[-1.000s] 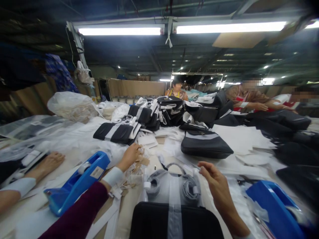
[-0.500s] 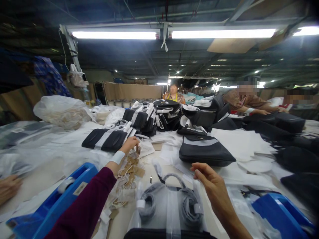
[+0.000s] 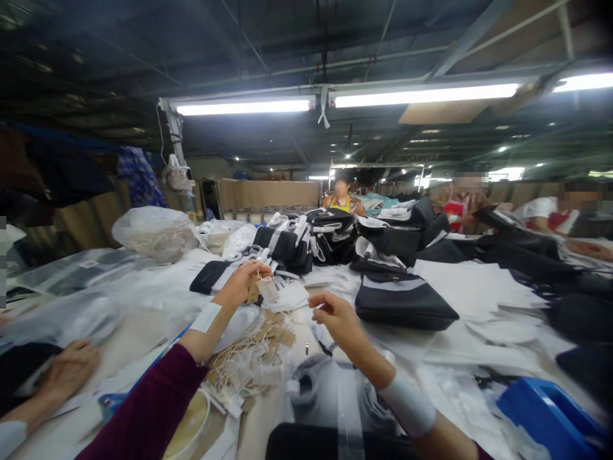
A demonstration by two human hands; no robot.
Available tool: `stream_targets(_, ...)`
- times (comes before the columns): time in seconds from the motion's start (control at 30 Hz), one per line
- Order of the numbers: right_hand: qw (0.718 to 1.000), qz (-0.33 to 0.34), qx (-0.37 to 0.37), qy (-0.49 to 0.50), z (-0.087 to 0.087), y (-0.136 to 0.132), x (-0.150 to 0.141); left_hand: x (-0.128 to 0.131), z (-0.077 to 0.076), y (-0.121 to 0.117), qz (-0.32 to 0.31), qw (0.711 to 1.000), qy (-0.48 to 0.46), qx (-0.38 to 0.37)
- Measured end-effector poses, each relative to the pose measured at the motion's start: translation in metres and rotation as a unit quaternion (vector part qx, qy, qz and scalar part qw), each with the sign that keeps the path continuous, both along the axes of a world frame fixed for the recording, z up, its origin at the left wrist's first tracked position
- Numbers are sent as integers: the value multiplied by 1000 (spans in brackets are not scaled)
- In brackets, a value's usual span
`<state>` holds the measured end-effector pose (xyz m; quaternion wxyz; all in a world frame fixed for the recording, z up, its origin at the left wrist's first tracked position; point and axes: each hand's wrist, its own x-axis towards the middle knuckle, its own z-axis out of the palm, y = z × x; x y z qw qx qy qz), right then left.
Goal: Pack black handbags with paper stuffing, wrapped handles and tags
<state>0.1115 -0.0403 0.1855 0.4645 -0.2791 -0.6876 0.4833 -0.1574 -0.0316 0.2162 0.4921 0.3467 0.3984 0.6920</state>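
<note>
My left hand (image 3: 242, 283) is raised above the table, pinching a small brown paper tag with a clear pouch (image 3: 262, 289) that hangs from its string. My right hand (image 3: 335, 317) hovers a little to the right of it, thumb and forefinger pinched together; I cannot see anything in them. Under both hands lies a heap of brown string tags (image 3: 251, 358). Closer to me is a black bag (image 3: 330, 441) with a grey stripe, and grey coiled straps in clear plastic (image 3: 306, 383) lie on it.
A black bag (image 3: 405, 303) lies right of my hands, with stacked black-and-white bags (image 3: 287, 243) behind. Blue tape dispenser (image 3: 550, 412) at lower right. Another person's hand (image 3: 67, 370) rests at lower left. Co-workers sit at the far right. A filled plastic sack (image 3: 153, 233) sits at left.
My left hand has lifted a tag from the heap and pulled it back toward me. My right hand has moved left and up toward it. The view has tilted up.
</note>
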Motion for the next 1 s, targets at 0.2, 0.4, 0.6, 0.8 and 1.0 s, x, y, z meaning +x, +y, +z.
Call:
stream_targets(0.2, 999, 24, -33, 16, 12, 4, -62, 9, 1, -30, -20, 1000, -10, 15)
stream_targets(0.4, 983, 136, -124, 23, 12, -13, -99, 24, -4, -59, -56, 996, 13, 70)
stream_targets(0.6, 969, 114, -208, 64, 14, -15, -114, 30, 3, -88, -103, 984, 102, 106)
stream_targets(0.8, 957, 124, -241, 103, 21, -12, -115, 24, 16, -114, -117, 969, 177, 128)
stream_targets(1.0, 943, 181, -249, 124, 34, -28, -100, 17, 14, -132, -104, 965, 190, 149)
